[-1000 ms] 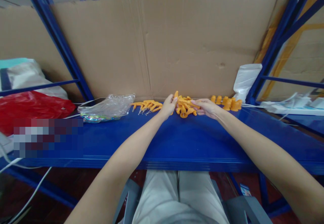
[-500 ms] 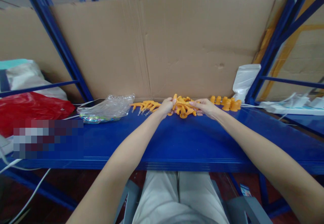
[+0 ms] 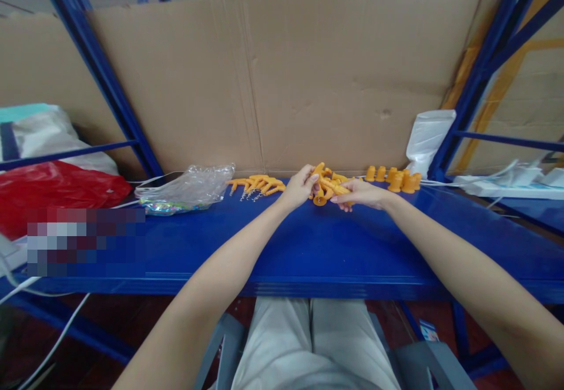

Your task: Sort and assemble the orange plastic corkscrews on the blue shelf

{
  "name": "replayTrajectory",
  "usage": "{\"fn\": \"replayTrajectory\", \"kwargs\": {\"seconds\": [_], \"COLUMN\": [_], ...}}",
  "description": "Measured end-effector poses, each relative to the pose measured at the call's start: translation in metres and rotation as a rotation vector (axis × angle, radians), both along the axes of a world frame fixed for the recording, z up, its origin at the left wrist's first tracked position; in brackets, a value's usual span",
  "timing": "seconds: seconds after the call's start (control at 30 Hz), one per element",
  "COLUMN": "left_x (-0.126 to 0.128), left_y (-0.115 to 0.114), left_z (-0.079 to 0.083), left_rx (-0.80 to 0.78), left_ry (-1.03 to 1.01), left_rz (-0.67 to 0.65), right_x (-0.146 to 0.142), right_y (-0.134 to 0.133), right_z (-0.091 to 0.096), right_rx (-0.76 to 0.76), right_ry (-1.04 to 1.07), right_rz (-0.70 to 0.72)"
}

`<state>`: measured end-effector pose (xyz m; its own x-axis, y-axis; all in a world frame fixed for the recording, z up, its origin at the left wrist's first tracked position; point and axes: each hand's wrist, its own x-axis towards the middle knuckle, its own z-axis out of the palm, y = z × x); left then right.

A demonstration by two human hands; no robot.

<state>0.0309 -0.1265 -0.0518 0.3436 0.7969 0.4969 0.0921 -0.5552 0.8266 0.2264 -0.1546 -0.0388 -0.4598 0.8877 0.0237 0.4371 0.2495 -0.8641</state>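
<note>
In the middle of the blue shelf, my left hand is closed on an orange plastic piece whose end sticks up past the fingers. Just to the right, my right hand pinches a knobbly orange branched piece between thumb and fingers. A pile of similar orange pieces, one with a round flared end, lies between and behind both hands, partly hidden by them. Left of my left hand is a row of orange branched pieces with thin metal chains. Small orange cup-shaped parts stand right of my right hand.
A clear plastic bag with colourful contents and a red bag lie to the left. At the back right a white pouch leans near a power strip. A cardboard sheet walls the back of the shelf.
My left hand has shifted right and slightly up, with its orange piece now tilted right. My right hand has turned a little, and its piece points more downward.
</note>
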Motion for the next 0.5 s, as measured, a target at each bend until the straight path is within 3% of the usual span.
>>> {"fn": "replayTrajectory", "kwargs": {"seconds": [0.2,0.5], "left_x": [0.001,0.005], "left_y": [0.001,0.002], "left_z": [0.002,0.007], "left_rx": [0.042,-0.002], "left_ry": [-0.002,0.039], "left_rz": [0.118,0.198], "right_x": [-0.012,-0.012], "right_y": [0.009,0.014], "right_z": [-0.005,-0.007], "right_rx": [0.26,0.252], "right_ry": [-0.18,-0.205], "right_rz": [-0.137,-0.141]}}
